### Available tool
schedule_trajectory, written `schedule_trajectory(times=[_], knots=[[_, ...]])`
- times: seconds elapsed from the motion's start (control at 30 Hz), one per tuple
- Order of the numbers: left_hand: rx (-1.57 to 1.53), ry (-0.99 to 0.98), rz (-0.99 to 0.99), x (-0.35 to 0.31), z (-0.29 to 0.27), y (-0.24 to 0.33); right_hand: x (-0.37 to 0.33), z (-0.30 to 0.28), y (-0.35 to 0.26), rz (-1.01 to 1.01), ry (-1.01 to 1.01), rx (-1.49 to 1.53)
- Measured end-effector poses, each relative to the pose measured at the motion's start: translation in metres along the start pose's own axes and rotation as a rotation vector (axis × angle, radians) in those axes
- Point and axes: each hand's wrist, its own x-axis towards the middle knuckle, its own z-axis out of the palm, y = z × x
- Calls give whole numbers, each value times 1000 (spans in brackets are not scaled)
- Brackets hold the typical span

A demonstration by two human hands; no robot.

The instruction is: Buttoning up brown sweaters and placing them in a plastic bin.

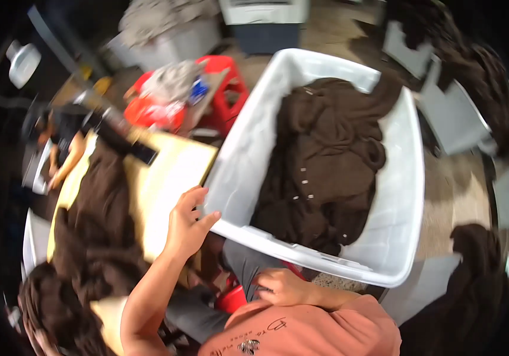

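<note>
My left hand (188,224) is held up over the right edge of the yellow worktable (178,159). Its fingers are apart and nothing is in it; the thumb tip is at the near left corner of a white plastic bin (413,178), and whether it touches the rim I cannot tell. Dark brown knit garments (331,139), with small white tags on them, lie heaped in the bin. Over my lap, by my grey trousers, my right hand (281,288) rests with its fingers curled, and I see nothing held in it.
More brown fabric (97,219) lies along the table beside a dark sewing machine arm (121,142). A red stool (229,98) with bags and a grey cloth stands behind. Grey bins (453,115) with brown garments line the right. Another person's arm (67,160) shows far left.
</note>
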Motion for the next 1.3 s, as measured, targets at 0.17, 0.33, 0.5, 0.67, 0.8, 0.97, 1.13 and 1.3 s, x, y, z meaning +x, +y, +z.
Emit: schedule_trajectory(times=[0.17, 0.33, 0.5, 0.67, 0.8, 0.97, 1.13, 1.3], knots=[[554, 530, 97, -79, -64, -99, 9, 16, -12, 155, -119, 37], [883, 1058, -576, -160, -147, -196, 27, 40, -22, 109, -320, -52], [145, 943, -148, -197, -138, -196, 39, 60, -31, 27, -388, -70], [-315, 14, 346, -238, -53, -93, 40, 96, 5, 500, -237, 783], [-623, -278, 126, -243, -26, -75, 75, 120, -14, 752, -394, 1319], [-443, -386, -86, -260, -37, -81, 87, 134, -19, 586, -822, 1038], [-552, 183, -79, -292, -65, -116, 64, 137, -1, 832, -956, 1165], [654, 885, -171, -269, -138, -164, 73, 149, -1, 760, -1052, 1015]])
